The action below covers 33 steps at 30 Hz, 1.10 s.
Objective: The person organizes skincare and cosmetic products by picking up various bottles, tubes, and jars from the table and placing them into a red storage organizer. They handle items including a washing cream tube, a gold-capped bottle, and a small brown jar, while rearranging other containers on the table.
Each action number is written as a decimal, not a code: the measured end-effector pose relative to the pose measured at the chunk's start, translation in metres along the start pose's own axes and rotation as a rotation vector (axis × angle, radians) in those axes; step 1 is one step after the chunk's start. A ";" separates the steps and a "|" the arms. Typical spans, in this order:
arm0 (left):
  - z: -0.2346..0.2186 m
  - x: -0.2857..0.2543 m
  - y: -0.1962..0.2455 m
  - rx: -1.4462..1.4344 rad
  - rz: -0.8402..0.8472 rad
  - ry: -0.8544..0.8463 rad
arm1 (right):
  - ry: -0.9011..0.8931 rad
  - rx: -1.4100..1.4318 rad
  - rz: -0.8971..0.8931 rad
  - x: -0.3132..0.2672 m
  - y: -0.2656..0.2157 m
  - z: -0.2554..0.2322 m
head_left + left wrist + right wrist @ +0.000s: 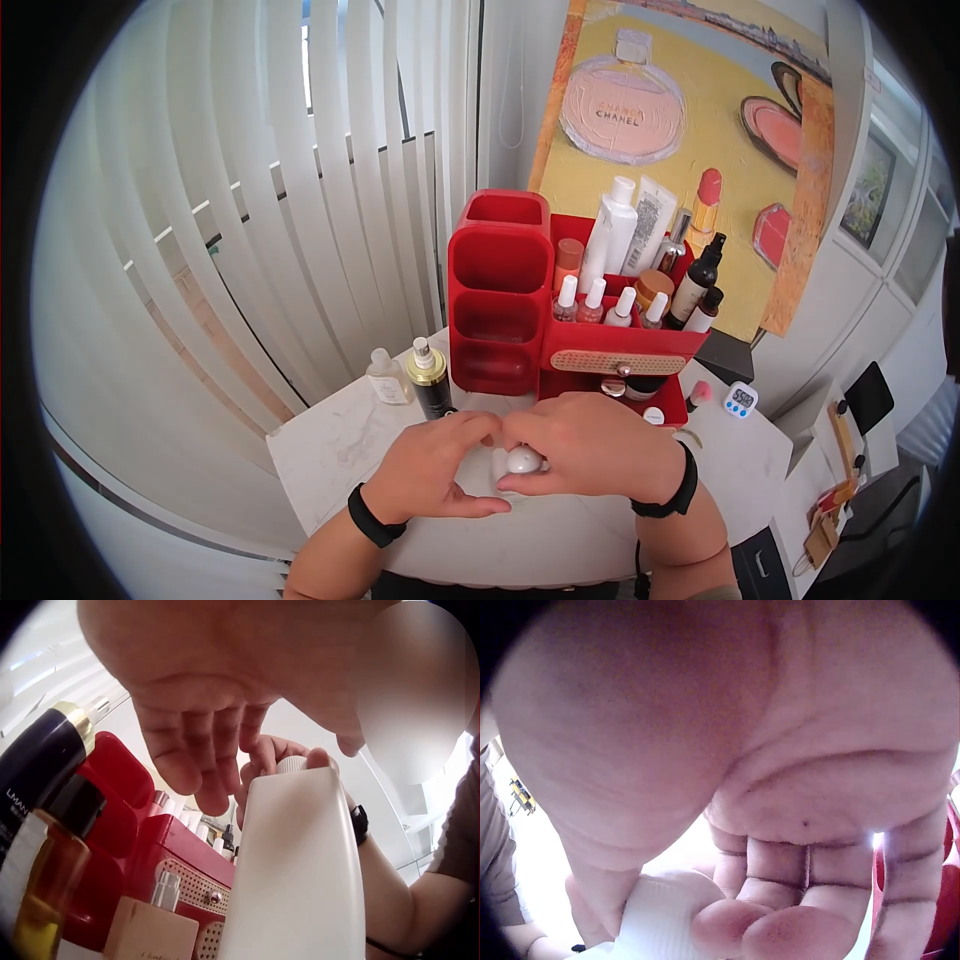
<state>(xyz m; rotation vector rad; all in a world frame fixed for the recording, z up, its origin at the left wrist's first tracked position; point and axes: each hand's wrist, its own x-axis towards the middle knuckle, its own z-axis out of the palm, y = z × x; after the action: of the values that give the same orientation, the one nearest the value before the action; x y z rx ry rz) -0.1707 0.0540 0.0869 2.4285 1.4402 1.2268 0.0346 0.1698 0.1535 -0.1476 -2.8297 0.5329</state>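
Observation:
Between the two hands on the white tabletop stands a white bottle [292, 855], its flat side filling the middle of the left wrist view. My right hand [595, 445] pinches its ribbed white cap [667, 911] between thumb and curled fingers. My left hand [430, 470] is held around the bottle's near left side, palm facing it, thumb apart and fingers loosely bent. In the left wrist view, those fingers [199, 754] hang above and beside the bottle without holding anything.
A red organizer [500, 270] full of cosmetics stands behind the hands. To its left are a dark bottle with a gold collar [429, 380] and a clear bottle [388, 380]. A beige bottle [154, 930] stands nearby. On the right lie a pink brush [700, 392] and a timer [740, 400].

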 end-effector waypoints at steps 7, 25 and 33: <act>0.006 0.001 -0.006 -0.149 -0.154 -0.244 | 0.006 0.038 -0.014 0.006 -0.006 0.005; 0.018 -0.002 -0.009 0.070 -0.023 -0.051 | 0.027 -0.145 0.201 0.008 -0.021 0.001; 0.017 0.000 -0.011 0.091 0.012 -0.009 | -0.051 -0.235 0.230 0.012 -0.020 0.006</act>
<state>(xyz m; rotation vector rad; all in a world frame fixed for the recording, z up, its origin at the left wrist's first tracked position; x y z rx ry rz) -0.1668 0.0656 0.0707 2.5006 1.5136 1.1754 0.0206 0.1506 0.1587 -0.5157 -2.9358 0.2485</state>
